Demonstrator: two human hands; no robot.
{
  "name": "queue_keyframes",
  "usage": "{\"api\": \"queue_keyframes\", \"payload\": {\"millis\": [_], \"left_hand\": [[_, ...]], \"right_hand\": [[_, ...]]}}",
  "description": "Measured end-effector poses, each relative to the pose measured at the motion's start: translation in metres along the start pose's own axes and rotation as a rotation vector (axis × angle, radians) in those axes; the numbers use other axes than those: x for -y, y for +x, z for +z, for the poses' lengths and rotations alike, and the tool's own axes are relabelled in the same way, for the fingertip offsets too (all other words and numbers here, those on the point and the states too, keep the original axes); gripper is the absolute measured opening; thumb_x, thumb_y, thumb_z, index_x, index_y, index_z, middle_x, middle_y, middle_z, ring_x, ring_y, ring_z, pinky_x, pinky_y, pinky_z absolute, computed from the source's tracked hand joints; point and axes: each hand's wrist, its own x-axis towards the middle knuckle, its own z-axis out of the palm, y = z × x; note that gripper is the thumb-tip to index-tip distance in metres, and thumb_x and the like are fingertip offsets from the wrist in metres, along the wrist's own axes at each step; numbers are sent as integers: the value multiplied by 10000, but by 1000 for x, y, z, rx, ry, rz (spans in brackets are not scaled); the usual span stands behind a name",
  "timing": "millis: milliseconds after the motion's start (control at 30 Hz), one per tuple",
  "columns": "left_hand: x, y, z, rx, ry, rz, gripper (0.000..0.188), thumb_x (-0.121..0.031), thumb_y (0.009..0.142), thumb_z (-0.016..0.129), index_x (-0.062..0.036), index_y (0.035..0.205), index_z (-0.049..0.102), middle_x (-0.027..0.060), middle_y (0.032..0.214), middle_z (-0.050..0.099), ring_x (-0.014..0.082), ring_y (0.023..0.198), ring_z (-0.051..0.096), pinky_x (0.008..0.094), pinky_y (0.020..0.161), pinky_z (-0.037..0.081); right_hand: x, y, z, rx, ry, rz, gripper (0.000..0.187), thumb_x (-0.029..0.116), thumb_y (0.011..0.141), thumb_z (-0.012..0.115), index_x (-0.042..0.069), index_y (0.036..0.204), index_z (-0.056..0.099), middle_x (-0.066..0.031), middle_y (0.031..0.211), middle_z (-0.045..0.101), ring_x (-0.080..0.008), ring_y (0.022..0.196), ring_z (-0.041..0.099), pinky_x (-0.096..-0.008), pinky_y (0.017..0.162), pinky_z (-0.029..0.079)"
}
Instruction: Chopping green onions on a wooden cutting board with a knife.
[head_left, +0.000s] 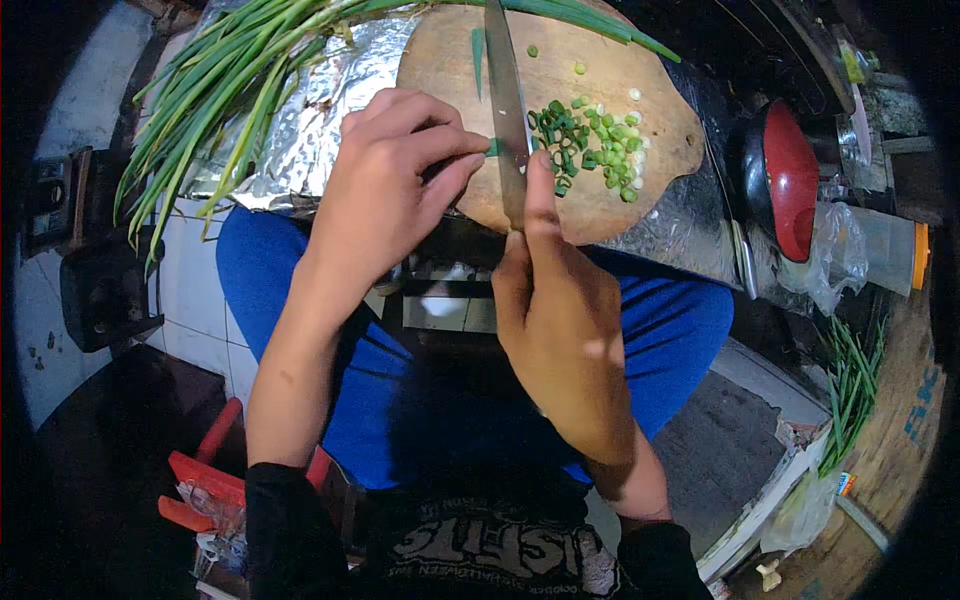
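Observation:
A round wooden cutting board (640, 150) lies on foil in front of me. My right hand (560, 320) grips a long kitchen knife (505, 100), index finger stretched along the blade, which stands on the board. My left hand (385, 185) curls its fingers over a green onion stalk (492, 147) right beside the blade. A pile of chopped green onion pieces (590, 145) sits to the right of the knife. A bunch of long green onions (220, 90) hangs off the left side of the foil.
Crumpled aluminium foil (330, 90) covers the surface under the board. A red and black bowl (785, 180) and a plastic bag stand at the right. More green stalks (850, 385) lie on the lower right. Red plastic items (205, 480) sit near my left knee.

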Motion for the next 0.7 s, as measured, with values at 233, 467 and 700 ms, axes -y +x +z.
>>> {"api": "queue_keyframes", "payload": {"millis": [233,467,700], "left_hand": [[1,2,-4,43,-18,-1,177,-51,785,781,-36,962,774,83,926,677,278,910,632,366,818,509],[-3,1,2,-45,-105,-88,128,-66,788,789,-32,904,746,101,930,656,321,915,615,412,814,507],[0,-1,1,-58,-6,-55,163,-85,782,815,-27,924,759,87,956,673,281,915,651,374,821,522]], "right_hand": [[2,25,8,93,-11,122,608,11,952,553,-75,1521,353,-252,734,651,-420,725,703,-469,657,542],[-7,30,19,-95,22,51,575,62,978,523,-48,1523,376,-261,754,667,-426,707,705,-455,662,544],[1,11,-7,41,70,152,581,64,989,554,33,1546,391,-264,759,653,-415,679,700,-439,623,534]]}}
